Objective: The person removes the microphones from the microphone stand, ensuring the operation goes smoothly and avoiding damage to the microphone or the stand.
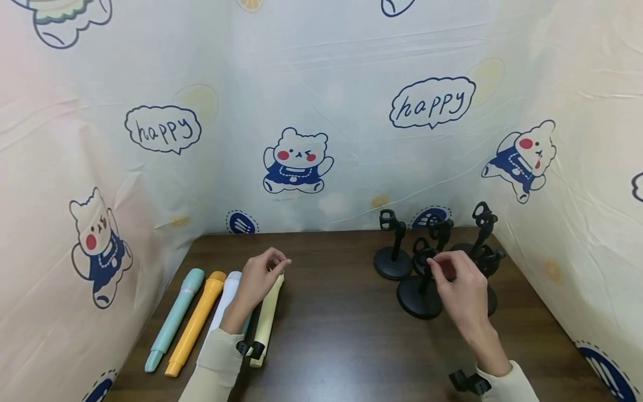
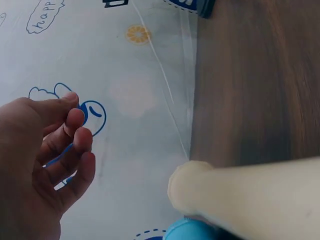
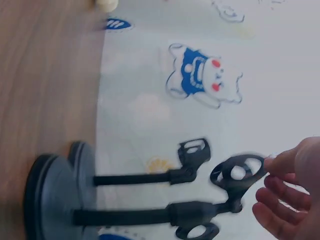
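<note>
My left hand (image 1: pixel 256 285) hovers above a row of coloured sticks with thicker ends, its fingers loosely bent around nothing. Nearest it lies a pale yellow stick (image 1: pixel 269 312), seen large as a cream stick (image 2: pixel 235 195) in the left wrist view. A white stick (image 1: pixel 228 293) and a blue one are partly hidden beneath that arm. On the right, my right hand (image 1: pixel 461 285) pinches the ring-shaped clip of a black microphone stand (image 1: pixel 419 298). In the right wrist view, thumb and finger meet the edge of this ring clip (image 3: pixel 239 172).
An orange stick (image 1: pixel 196 324) and a teal stick (image 1: pixel 176 318) lie at the left of the wooden table (image 1: pixel 326 324). Several more black stands cluster close together at the back right, including one (image 1: pixel 393 262) near the table's rear edge. Patterned cloth (image 1: pixel 351 167) surrounds the table.
</note>
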A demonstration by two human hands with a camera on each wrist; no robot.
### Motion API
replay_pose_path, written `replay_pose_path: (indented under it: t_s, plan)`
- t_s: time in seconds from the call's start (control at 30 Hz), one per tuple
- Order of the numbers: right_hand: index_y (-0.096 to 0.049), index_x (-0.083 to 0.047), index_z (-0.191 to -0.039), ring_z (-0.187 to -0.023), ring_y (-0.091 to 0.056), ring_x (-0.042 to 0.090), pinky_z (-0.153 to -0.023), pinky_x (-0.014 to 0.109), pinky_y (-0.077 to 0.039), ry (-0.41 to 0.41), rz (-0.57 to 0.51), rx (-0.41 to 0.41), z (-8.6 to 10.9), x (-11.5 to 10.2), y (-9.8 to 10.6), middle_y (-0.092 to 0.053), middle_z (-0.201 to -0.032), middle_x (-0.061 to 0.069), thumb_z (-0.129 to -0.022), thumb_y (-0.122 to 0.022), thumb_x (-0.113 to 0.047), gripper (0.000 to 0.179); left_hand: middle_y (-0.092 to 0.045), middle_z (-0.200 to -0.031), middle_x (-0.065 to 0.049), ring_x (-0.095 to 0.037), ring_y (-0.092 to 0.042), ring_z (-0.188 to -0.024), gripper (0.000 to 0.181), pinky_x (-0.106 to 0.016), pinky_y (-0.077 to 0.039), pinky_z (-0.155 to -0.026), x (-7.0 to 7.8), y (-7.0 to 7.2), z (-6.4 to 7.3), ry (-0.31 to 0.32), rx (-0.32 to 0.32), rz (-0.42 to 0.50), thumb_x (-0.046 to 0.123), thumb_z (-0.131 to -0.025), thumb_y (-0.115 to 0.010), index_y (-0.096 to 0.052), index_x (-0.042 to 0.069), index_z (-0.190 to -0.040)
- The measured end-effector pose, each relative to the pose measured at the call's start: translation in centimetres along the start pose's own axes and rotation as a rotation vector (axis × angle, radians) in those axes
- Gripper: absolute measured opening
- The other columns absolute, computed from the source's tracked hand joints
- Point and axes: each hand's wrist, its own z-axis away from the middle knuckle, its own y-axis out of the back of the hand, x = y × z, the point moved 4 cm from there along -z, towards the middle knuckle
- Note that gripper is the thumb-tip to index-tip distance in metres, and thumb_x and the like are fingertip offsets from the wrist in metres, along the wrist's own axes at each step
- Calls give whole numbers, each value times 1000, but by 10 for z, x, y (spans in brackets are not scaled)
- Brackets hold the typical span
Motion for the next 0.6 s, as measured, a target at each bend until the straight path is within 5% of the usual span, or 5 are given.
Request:
replay_pose_path:
  t_s: [0.13, 0.3, 0.43, 0.6]
  plan:
    - [-81, -7, -100, -76, -68, 14, -73, 2, -46, 121, -117, -30, -4, -19, -3, -77, -91, 5, -87, -84, 4, 18, -79, -88, 0, -12, -66, -69, 10, -30, -58, -63, 1, 4, -2, -107, 33, -120, 24, -100, -77, -81, 15, -100]
    - [-79, -5, -114, -86, -76, 16, -77, 11, -57, 144, -161, -165, -11, -38, -21, -80, -98, 5, -98, -72, 4, 20, -82, -98, -7, -22, -76, -81, 16, -44, -65, -74, -1, 7, -7, -189, 56, -260, 22, -104, -72, -82, 10, -107]
    - [-73, -4, -131, -107, -76, 23, -89, 38, -64, 159, -155, -276, -17, -52, -41, -78, -119, 9, -105, -67, -8, 27, -81, -107, -11, -29, -76, -95, 23, -49, -65, -83, -6, 8, -13, -215, 44, -350, 22, -107, -66, -79, 6, -117]
    - [-54, -7, -155, -141, -58, 35, -112, 57, -52, 151, -101, -444, -24, -63, -72, -60, -153, 16, -106, -68, -30, 56, -76, -125, -14, -33, -70, -114, 37, -52, -60, -100, -11, 7, -21, -194, -13, -400, 29, -112, -57, -69, 7, -139]
